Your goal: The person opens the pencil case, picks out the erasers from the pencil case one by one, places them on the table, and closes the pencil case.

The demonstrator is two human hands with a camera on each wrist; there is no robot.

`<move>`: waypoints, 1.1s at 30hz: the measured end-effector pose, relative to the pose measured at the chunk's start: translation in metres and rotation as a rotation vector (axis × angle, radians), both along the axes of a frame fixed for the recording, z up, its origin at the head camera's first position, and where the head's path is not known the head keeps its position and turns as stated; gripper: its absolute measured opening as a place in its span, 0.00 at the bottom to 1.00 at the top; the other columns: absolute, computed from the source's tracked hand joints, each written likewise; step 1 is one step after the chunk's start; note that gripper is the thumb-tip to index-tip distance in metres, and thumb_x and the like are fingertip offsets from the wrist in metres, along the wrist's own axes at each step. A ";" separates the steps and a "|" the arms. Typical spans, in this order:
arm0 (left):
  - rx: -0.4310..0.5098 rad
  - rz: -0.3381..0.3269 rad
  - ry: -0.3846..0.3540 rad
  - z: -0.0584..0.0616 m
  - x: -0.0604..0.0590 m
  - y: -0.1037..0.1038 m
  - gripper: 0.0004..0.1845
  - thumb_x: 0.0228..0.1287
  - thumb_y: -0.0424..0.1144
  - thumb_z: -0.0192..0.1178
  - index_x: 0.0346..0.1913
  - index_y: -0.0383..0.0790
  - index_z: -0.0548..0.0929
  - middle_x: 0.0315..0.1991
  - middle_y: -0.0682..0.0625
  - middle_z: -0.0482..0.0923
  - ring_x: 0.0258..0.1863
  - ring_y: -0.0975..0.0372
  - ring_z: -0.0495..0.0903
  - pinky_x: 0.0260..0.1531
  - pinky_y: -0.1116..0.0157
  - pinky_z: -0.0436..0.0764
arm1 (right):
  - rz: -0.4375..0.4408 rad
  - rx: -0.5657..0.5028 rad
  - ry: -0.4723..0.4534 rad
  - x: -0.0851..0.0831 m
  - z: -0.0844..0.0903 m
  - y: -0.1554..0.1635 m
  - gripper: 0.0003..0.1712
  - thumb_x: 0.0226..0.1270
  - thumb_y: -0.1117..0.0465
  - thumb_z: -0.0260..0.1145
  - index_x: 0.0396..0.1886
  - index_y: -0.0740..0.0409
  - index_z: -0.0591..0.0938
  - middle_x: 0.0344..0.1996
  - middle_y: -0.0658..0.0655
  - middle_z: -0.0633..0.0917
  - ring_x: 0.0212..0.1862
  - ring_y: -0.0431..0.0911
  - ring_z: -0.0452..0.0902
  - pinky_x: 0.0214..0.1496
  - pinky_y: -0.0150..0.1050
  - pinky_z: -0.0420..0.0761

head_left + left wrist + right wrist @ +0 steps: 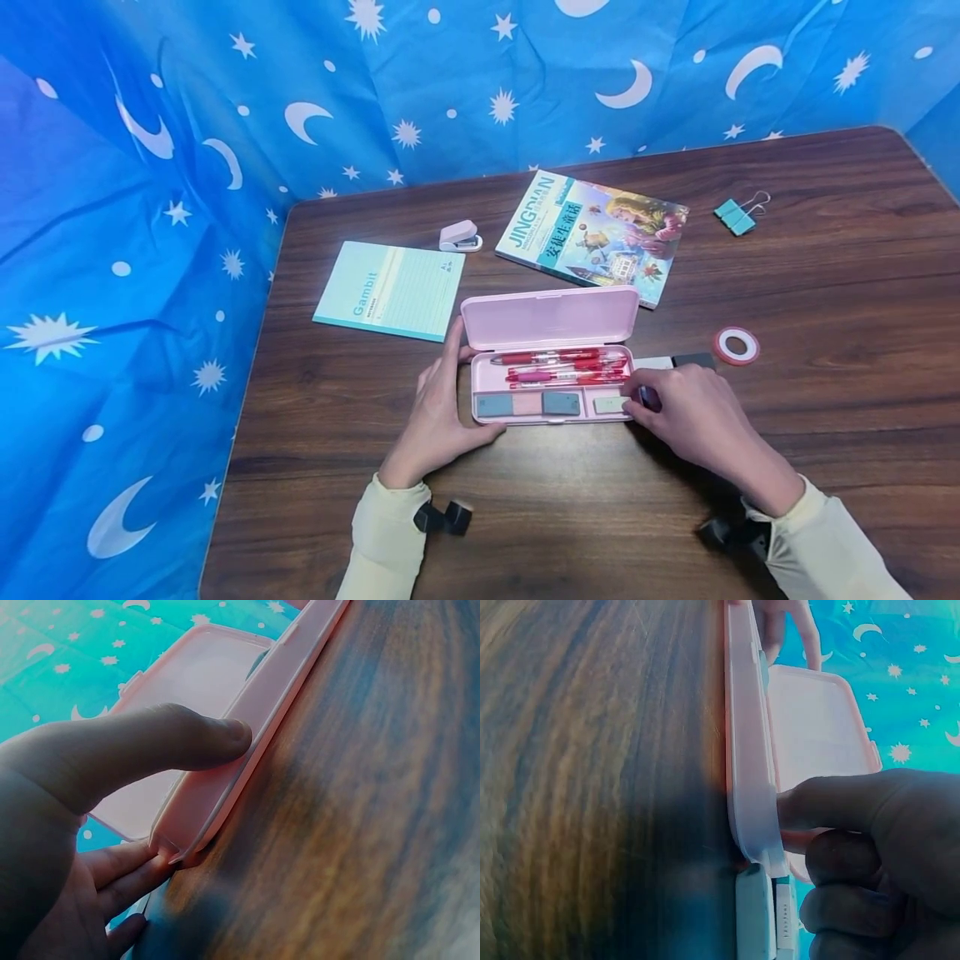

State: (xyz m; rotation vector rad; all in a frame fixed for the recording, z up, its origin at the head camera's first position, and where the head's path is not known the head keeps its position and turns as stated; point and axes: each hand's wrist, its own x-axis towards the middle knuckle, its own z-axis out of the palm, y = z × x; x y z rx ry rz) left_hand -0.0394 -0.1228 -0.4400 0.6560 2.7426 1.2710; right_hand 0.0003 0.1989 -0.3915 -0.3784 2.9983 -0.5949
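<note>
Gripping left end of pink pencil case (pixel 486 377) with left hand (pixel 438 414), likely to steady it. Right hand (pixel 697 415) bent at pale eraser (pixel 608 405) in small slot; tips partly hidden, I can't tell if it's pinched. Case sits on table (pixel 570 508), lid (pixel 551 322) up so I can reach in. Red pens (pixel 566 367) behind, gray-and-pink block (pixel 527 405) in front.

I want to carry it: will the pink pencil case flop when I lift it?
Probably not: the pink pencil case looks stiff, holding straight edges. Its lid might swing, standing open. The pens could slide, lying loose inside.
</note>
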 end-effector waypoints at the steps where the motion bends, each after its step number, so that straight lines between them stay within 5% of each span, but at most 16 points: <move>1: -0.001 0.000 -0.001 0.000 0.000 0.000 0.76 0.39 0.48 0.84 0.82 0.59 0.35 0.69 0.51 0.69 0.71 0.57 0.64 0.73 0.45 0.52 | -0.006 -0.012 -0.005 0.000 0.000 0.000 0.04 0.59 0.57 0.75 0.31 0.48 0.87 0.13 0.42 0.67 0.17 0.38 0.59 0.21 0.36 0.55; 15: -0.010 0.001 -0.006 0.000 0.000 -0.001 0.75 0.40 0.49 0.83 0.82 0.59 0.34 0.70 0.51 0.69 0.71 0.59 0.63 0.73 0.45 0.52 | 0.049 0.073 -0.020 -0.003 0.007 -0.002 0.09 0.61 0.54 0.75 0.36 0.53 0.92 0.13 0.43 0.74 0.19 0.40 0.62 0.20 0.37 0.60; 20: -0.012 -0.002 -0.007 -0.001 0.000 0.000 0.76 0.40 0.49 0.83 0.82 0.59 0.33 0.70 0.51 0.68 0.72 0.59 0.63 0.73 0.45 0.52 | 0.026 0.010 -0.071 -0.004 0.004 0.000 0.05 0.59 0.57 0.75 0.33 0.50 0.88 0.14 0.43 0.68 0.19 0.39 0.60 0.22 0.35 0.57; 26: -0.009 0.001 -0.010 0.000 0.000 0.000 0.75 0.40 0.49 0.83 0.82 0.59 0.34 0.70 0.51 0.68 0.71 0.58 0.63 0.73 0.45 0.52 | 0.009 -0.193 -0.137 -0.006 0.005 0.013 0.06 0.59 0.60 0.75 0.32 0.48 0.84 0.16 0.42 0.70 0.20 0.35 0.63 0.22 0.33 0.61; 30: -0.010 0.002 -0.013 0.000 0.000 0.000 0.75 0.40 0.49 0.83 0.82 0.60 0.34 0.70 0.51 0.69 0.71 0.58 0.64 0.73 0.46 0.52 | 0.007 -0.298 -0.147 -0.003 0.014 0.040 0.06 0.60 0.62 0.75 0.31 0.49 0.84 0.17 0.41 0.69 0.19 0.33 0.64 0.22 0.32 0.64; 33: -0.013 -0.002 -0.014 0.000 0.000 0.000 0.75 0.41 0.49 0.83 0.82 0.60 0.34 0.70 0.50 0.69 0.71 0.58 0.64 0.73 0.46 0.52 | 0.012 -0.272 -0.145 0.002 0.019 0.069 0.08 0.58 0.63 0.76 0.30 0.47 0.84 0.16 0.39 0.67 0.19 0.32 0.63 0.22 0.32 0.63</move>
